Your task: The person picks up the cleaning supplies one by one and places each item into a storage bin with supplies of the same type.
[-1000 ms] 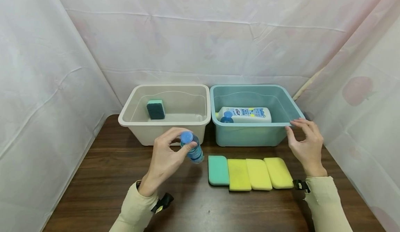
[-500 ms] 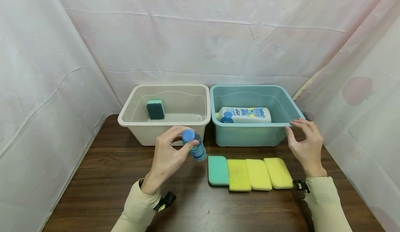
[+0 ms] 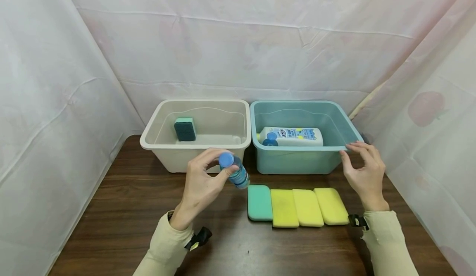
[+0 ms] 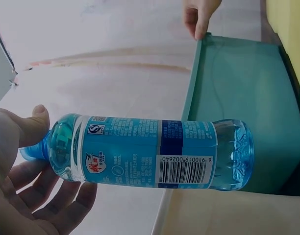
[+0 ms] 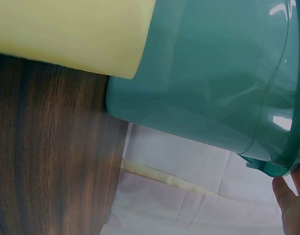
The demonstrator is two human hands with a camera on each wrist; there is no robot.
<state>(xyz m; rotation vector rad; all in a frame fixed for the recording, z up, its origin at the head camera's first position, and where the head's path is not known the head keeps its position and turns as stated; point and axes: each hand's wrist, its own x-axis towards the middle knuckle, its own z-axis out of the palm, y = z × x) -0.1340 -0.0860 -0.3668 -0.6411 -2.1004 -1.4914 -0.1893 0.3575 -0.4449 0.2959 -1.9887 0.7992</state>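
My left hand [image 3: 202,184] grips a clear blue bottle [image 4: 145,152] by its neck, just under the blue cap [image 3: 226,159]. The bottle tilts, its base toward the right, and a printed label with a barcode wraps it. It is held in front of the beige bin [image 3: 195,146]. At the right, my right hand [image 3: 364,168] pinches the front right corner of the blue-green bin's rim [image 5: 290,169] between thumb and fingers. Inside that blue-green bin [image 3: 293,160] lie a white bottle [image 3: 297,136] and a second blue-capped bottle [image 3: 270,139], mostly hidden by the front wall.
A sponge with a dark scouring side [image 3: 185,130] stands in the beige bin. In front of the blue-green bin, one green sponge [image 3: 260,203] and several yellow sponges [image 3: 308,208] lie in a row on the dark wooden table [image 3: 122,218]. White cloth [image 3: 238,53] hangs behind and beside.
My left hand has moved slightly right and away from me, carrying the blue bottle. The right hand keeps its place on the bin's rim.
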